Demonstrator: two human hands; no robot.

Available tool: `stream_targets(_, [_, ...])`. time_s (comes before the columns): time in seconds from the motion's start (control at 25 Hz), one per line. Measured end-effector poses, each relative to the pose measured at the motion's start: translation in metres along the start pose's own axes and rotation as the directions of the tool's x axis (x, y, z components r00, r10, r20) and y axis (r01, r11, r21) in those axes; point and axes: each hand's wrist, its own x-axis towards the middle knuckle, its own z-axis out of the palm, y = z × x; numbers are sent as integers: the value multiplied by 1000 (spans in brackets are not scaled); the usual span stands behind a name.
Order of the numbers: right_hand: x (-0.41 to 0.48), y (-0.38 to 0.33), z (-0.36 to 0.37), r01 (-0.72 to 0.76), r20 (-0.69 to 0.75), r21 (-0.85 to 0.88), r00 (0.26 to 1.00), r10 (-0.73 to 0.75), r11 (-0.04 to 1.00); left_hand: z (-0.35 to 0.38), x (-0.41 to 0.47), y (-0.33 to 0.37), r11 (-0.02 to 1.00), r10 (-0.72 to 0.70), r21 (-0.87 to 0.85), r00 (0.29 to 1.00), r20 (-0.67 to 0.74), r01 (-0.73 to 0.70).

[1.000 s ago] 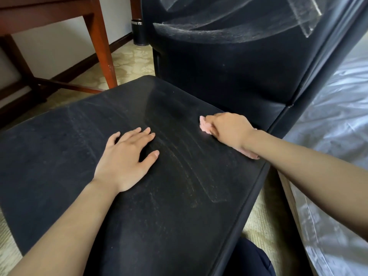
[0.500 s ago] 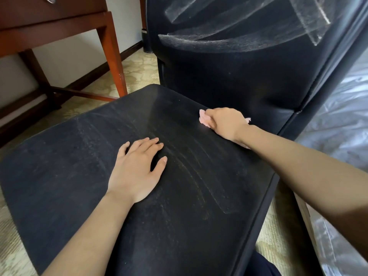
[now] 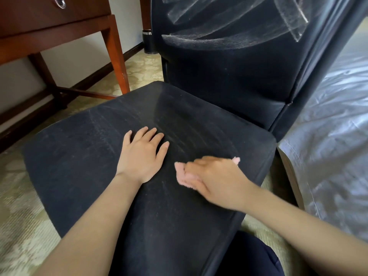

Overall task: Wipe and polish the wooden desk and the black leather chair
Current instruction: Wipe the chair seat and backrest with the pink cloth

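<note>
Black leather chair seat lies under both hands, its streaked back beyond them; the desk stands up-left of the left hand, top cut off. That hand lies flat, fingers straight, bracing. The right hand, just beside it, curls round a pink cloth, mostly hidden beneath. Seat-wiping seems in hand; next calls for firm strokes over the dusty streaks ahead.

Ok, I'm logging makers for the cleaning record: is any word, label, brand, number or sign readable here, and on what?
None can be read in this view.
black leather chair: only dust streaks, no tag showing.
wooden desk: plain ring pull, no marking.
pink cloth gripped by the right hand: no label showing.
black cylinder by the wall: too small to tell.
</note>
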Motion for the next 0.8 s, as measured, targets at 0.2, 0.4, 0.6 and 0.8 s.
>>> stream_targets(0.2, [-41, -31, 4, -53, -100, 99, 993, 63, 994, -18, -28, 18, 988, 6, 157, 1000, 26, -10])
stream_targets(0.4, [-49, -2, 3, -277, -225, 41, 933, 279, 960, -10, -63, 55, 996, -67, 64, 996, 59, 63])
stream_targets(0.6, [-51, 71, 3, -552, -290, 37, 792, 537, 833, 0, -73, 64, 995, -101, 14, 995, 20, 101])
stream_targets(0.8, [-49, 125, 16, -774, -324, 194, 530, 784, 603, 0, -76, 64, 993, -114, -20, 994, -3, 114])
